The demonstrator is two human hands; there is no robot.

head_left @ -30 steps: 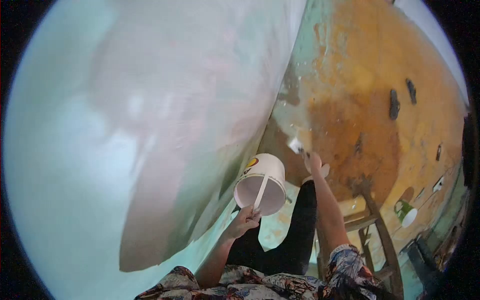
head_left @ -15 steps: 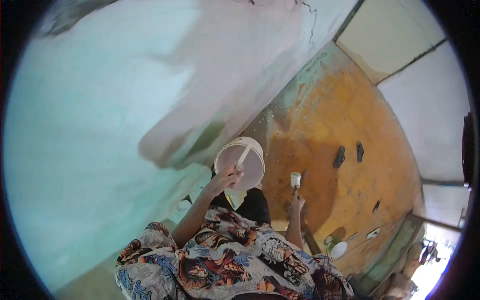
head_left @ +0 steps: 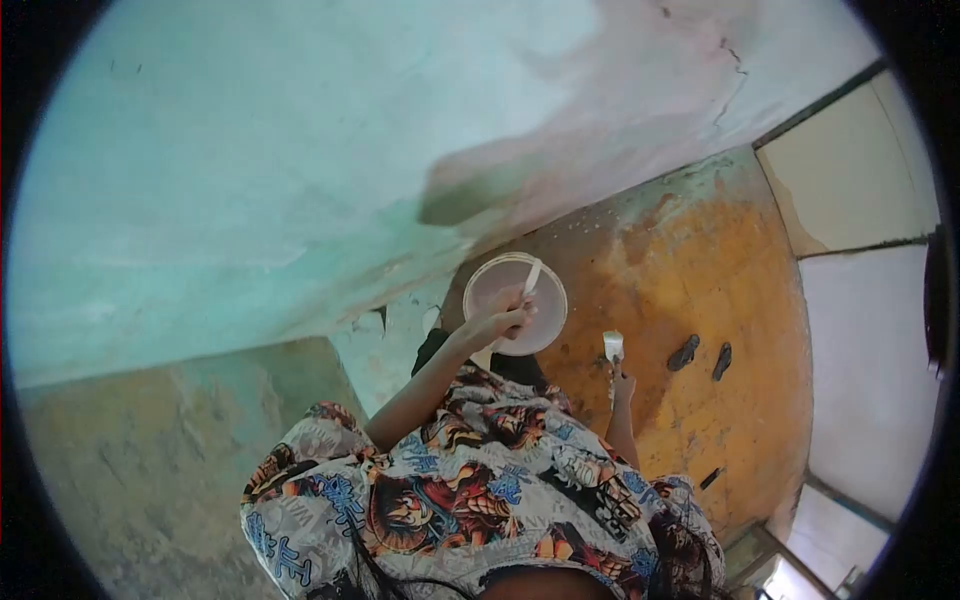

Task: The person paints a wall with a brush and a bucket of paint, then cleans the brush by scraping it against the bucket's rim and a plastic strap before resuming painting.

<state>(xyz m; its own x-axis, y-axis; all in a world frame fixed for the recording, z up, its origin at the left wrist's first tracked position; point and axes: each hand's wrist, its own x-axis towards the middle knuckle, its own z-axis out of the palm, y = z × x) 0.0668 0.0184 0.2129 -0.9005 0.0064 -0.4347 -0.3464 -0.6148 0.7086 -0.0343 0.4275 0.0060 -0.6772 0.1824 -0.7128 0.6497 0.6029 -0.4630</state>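
My left hand (head_left: 508,318) is closed around the white handle (head_left: 533,276) of a whitish plastic bucket (head_left: 487,287). The bucket hangs in front of my legs, its mouth facing up toward me. What lies at its bottom is partly hidden by my hand and hard to make out. To the right, my right hand (head_left: 623,386) grips a paintbrush (head_left: 613,346) with wide, whitish bristles pointing away from me. The brush is held over the floor, apart from both the bucket and the wall.
A patchy turquoise and white wall (head_left: 300,180) rises on the left and ahead, with a crack near its top right. Two dark sandals (head_left: 684,352) lie on the worn orange floor (head_left: 740,300). A small dark object (head_left: 711,478) lies nearer me.
My view has turned, so the bucket, both hands and the brush appear farther right. The green-and-white container at lower right is out of view. Both hands keep their holds.
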